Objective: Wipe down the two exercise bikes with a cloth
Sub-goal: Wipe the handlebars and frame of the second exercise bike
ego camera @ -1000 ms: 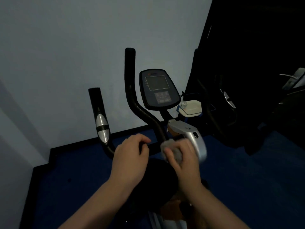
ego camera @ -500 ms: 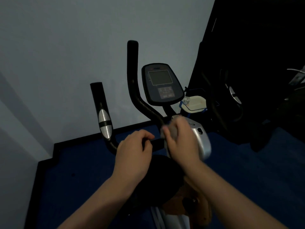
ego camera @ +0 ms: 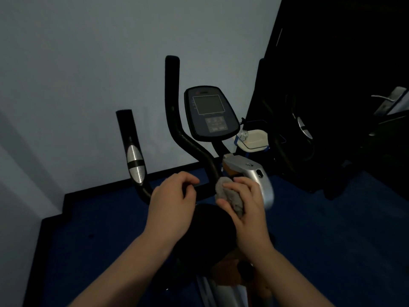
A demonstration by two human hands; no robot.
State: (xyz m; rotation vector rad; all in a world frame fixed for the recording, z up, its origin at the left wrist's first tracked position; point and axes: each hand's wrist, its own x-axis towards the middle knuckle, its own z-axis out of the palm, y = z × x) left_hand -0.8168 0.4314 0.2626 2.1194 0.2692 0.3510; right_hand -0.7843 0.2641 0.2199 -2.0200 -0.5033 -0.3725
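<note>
An exercise bike stands right in front of me, with black handlebars [ego camera: 172,111], a dark console [ego camera: 210,114] and a silver frame cover [ego camera: 250,167]. My left hand [ego camera: 172,207] grips the horizontal handlebar bar at the middle. My right hand [ego camera: 245,204] holds a bunched grey cloth [ego camera: 230,196] against the bar where it meets the silver cover. The black seat [ego camera: 212,231] lies below both hands. A second bike [ego camera: 296,134] stands in deep shadow to the right, mostly hidden.
A pale wall stands close behind the bike, and a black skirting runs along the blue floor [ego camera: 332,240]. A small white tray [ego camera: 254,140] sits between the two bikes. Dark equipment fills the far right.
My right hand with the cloth moved up along the silver cover, then came back down to the bar junction. My left hand kept its grip on the handlebar.
</note>
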